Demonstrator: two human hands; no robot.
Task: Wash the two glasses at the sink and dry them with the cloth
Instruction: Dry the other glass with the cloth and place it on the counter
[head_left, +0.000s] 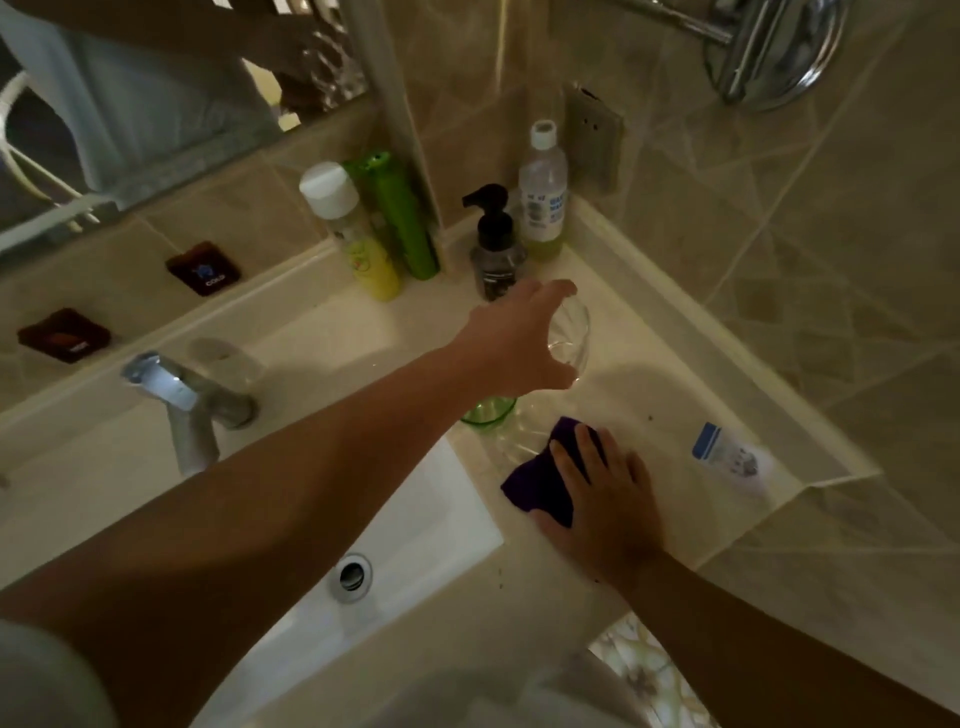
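My left hand (519, 338) reaches across the counter and grips a clear glass (571, 335) by its rim, on the countertop right of the basin. A green glass (488, 410) stands just below that hand, partly hidden by my wrist. Another clear glass (511, 441) sits beside it, close to the cloth. My right hand (608, 499) lies flat on a purple cloth (540, 478) on the counter, fingers pressing it down. The white sink basin (415, 525) lies to the left, under my left forearm.
A chrome tap (182, 400) stands behind the basin. Bottles crowd the back corner: a yellow spray can (358, 239), a green bottle (400, 213), a black pump dispenser (493, 249) and a clear bottle (543, 192). A small tube (732, 460) lies near the counter's right edge.
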